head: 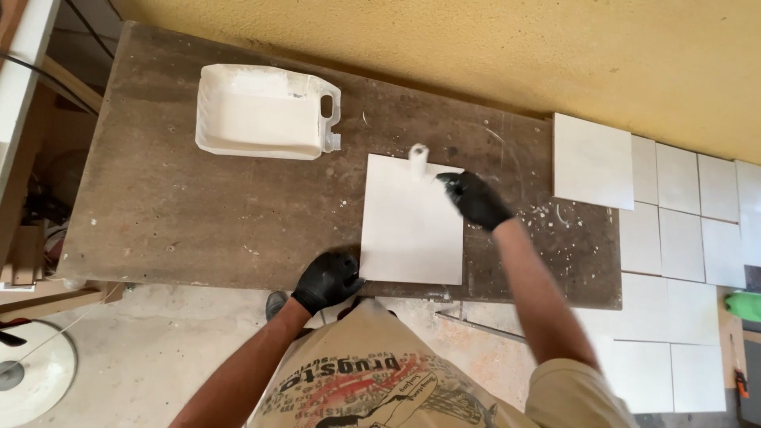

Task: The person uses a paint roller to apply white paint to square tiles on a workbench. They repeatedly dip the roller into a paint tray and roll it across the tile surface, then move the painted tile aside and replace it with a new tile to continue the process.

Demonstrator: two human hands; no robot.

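At the lower left of the frame, a round white disc (32,372) lies on the concrete floor (158,349), well apart from the work. Above it, the brown, paint-flecked table (198,214) fills the left and centre of the frame. At upper left centre, a white cut-open plastic jug (265,111) lies on its side on the table as a tray, with its handle and spout toward the right and white paint inside. It stands clear of the tile and obstructs nothing.

At lower centre, the left hand (326,279), in a black glove, rests at the table's near edge. Its grip is clenched on the lower left corner of the white square tile (412,222). The tile lies flat at the centre of the frame, its near edge close to the table's front edge. Its surface is evenly white and unmarked.

At the tile's upper edge, a small white paint roller (418,156) touches the tile. The right hand (474,198), also in a black glove, has its grip closed on the roller's handle, just right of the roller head.

At the right of the frame, one white tile (593,161) lies on the table's far right corner. Beyond it, rows of white tiles (682,222) lie side by side. A green object (745,305) shows at the right edge.
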